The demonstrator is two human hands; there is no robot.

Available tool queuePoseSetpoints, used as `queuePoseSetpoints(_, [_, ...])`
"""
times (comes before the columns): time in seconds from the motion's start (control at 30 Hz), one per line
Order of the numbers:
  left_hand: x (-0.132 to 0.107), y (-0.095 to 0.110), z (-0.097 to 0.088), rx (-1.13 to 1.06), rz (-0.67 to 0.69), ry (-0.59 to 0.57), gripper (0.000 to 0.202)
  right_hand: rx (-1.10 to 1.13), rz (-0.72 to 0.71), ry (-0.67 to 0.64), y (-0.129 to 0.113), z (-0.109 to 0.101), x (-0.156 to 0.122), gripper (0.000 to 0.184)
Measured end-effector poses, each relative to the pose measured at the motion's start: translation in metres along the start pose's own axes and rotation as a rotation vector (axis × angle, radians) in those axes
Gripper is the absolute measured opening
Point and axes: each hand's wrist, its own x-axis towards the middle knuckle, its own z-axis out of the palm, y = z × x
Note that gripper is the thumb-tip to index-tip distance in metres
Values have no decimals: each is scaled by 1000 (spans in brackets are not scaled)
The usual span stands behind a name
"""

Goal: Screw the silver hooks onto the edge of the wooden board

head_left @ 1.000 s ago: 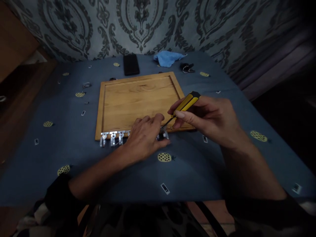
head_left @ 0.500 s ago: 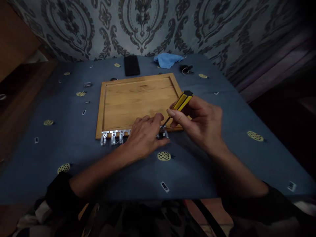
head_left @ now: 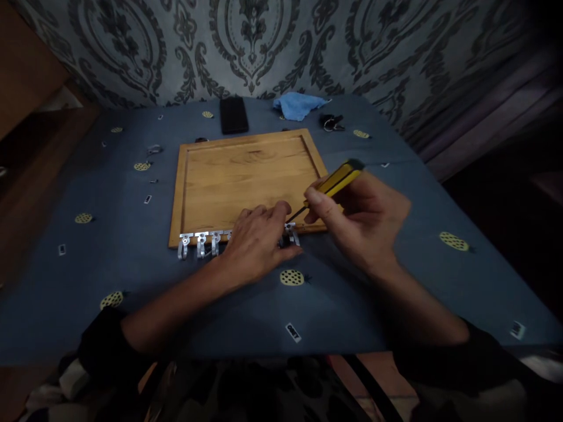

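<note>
Framed wooden panel (head_left: 246, 181) lying flat on a pineapple-print tablecloth (head_left: 197, 328), with silver metal hooks (head_left: 201, 237) set along its near edge. The right hand (head_left: 367, 220) grasps a yellow-and-black screwdriver (head_left: 338, 180) by its handle, thumb and fingers closed about it; the tilted shaft reaches down to the rightmost hook (head_left: 291, 226), though whether the tip sits in a screw head is too small to tell. The left hand (head_left: 255, 237) lies over the near edge with its thumb spread out beside that hook, hiding part of the row; whether it pinches anything beneath cannot be told. The panel is probably stiff and moderately light, its smooth finish perhaps apt to slide on the cloth; the raised border would offer the surest hold. The hooks appear rigid and small, best steadied by their flat plates, while the screwdriver's ridged handle should resist slipping. Loose parts rest directly on the cloth rather than in any container: a detached hook (head_left: 154, 149) and a small metal piece (head_left: 153, 181), possibly a screw, left of the panel. Beyond it lie a black phone (head_left: 233, 115) and a crumpled blue rag (head_left: 297, 106).
</note>
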Motion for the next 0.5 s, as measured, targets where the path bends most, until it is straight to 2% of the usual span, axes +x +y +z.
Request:
queuePoseSetpoints(0.1, [-1,-1,1,-17,16,14,49,112,-5,144,-5,-2,3,17])
queuePoseSetpoints(0.17, [-1,-2,2,-19,10,15,48,134,-14,181,-6,-2,6,20])
queuePoseSetpoints(0.4, [0,-1,1,-7,26,19,48,85,46,18,-1,1,6,25])
queuePoseSetpoints(0.5, [0,-1,1,-8,26,18,48,71,48,15,2,1,3,27])
